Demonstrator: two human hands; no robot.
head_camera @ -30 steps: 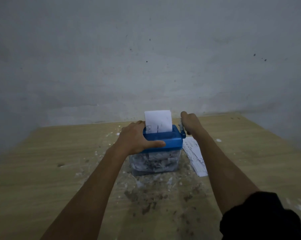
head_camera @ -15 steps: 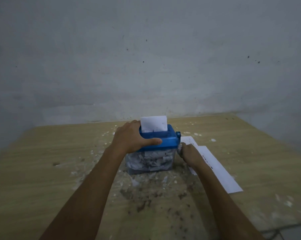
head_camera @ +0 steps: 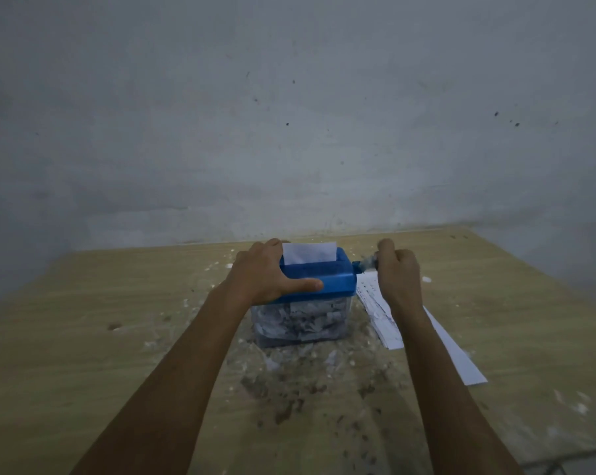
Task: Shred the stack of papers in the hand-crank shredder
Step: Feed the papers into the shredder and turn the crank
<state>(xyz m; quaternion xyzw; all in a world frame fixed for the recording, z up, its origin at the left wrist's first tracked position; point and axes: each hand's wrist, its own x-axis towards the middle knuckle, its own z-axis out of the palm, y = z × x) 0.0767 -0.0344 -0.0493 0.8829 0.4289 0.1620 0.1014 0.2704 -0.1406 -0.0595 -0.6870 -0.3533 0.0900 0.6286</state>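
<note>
A small hand-crank shredder with a blue top (head_camera: pixel 334 277) and a clear bin (head_camera: pixel 300 322) full of paper shreds stands on the wooden table (head_camera: pixel 84 337). A white sheet (head_camera: pixel 308 253) sticks up out of its slot, only a short part showing. My left hand (head_camera: pixel 262 274) grips the blue top from the left, thumb across its front. My right hand (head_camera: pixel 397 269) is curled round the crank handle (head_camera: pixel 366 264) at the shredder's right side, level with the top. The stack of papers (head_camera: pixel 385 320) lies flat to the right, partly under my right forearm.
Paper scraps and dark specks litter the table in front of and to the left of the shredder. A grey wall stands right behind the table's far edge. The table's right edge runs near the paper stack.
The sheet has sunk lower into the slot. My right hand went from the top of the crank circle down beside the bin and has come back up. My left hand kept its hold.
</note>
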